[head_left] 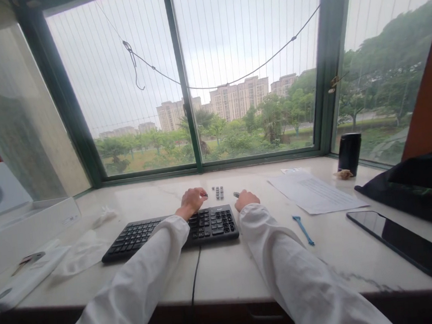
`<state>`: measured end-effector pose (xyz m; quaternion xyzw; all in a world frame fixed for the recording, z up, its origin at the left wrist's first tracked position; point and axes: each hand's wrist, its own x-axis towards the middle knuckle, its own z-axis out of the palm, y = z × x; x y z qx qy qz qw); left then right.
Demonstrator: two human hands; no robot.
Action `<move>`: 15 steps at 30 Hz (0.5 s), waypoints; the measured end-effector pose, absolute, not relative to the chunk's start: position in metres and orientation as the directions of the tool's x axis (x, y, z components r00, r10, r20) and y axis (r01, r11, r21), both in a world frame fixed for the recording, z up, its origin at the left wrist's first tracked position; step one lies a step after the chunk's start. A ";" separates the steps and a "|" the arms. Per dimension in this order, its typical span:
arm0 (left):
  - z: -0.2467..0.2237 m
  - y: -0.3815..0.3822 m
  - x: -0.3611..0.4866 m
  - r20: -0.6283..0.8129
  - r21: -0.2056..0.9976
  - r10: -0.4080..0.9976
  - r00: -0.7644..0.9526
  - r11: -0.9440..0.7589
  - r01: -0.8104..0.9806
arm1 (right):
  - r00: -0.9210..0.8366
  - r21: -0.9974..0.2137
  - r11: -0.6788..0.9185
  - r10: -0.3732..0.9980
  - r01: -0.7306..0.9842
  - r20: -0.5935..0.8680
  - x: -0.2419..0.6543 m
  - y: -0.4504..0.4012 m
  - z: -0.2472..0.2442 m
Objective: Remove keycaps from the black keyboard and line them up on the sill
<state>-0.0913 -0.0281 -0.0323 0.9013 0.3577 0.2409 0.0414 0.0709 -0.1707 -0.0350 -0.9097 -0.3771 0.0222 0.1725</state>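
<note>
A black keyboard [139, 235] lies across the marble-like counter, its cable running off the front edge. Above its right half, my left hand [192, 202] is closed, with a small dark and reddish thing at the fingertips, too small to name. Just beyond the keyboard, several small grey keycaps [219, 192] sit in rows between my hands. My right hand [247, 199] is closed beside the keyboard's upper right corner; a small dark grey piece [236, 194] sticks out from its fingers, its kind unclear. The number pad [221, 223] looks partly bare of caps.
To the right lie a blue plastic tool [303, 230], a printed paper sheet [313, 191] and a phone [404, 239]. A black can [350, 154] and a dark cloth bag [422, 184] stand farther right. At left are a white box [28, 229] and crumpled plastic wrap [78, 254].
</note>
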 end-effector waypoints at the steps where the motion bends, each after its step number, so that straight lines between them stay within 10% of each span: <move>1: -0.033 -0.020 -0.083 0.382 0.237 0.678 0.628 -0.729 0.643 | 0.720 -0.337 -0.662 0.690 0.669 0.074 0.071 -0.171 -0.035; 15: -0.047 0.034 -0.011 0.308 0.178 0.722 0.619 -0.683 0.708 | 0.723 -0.303 -0.678 0.689 0.670 0.058 0.062 -0.165 -0.035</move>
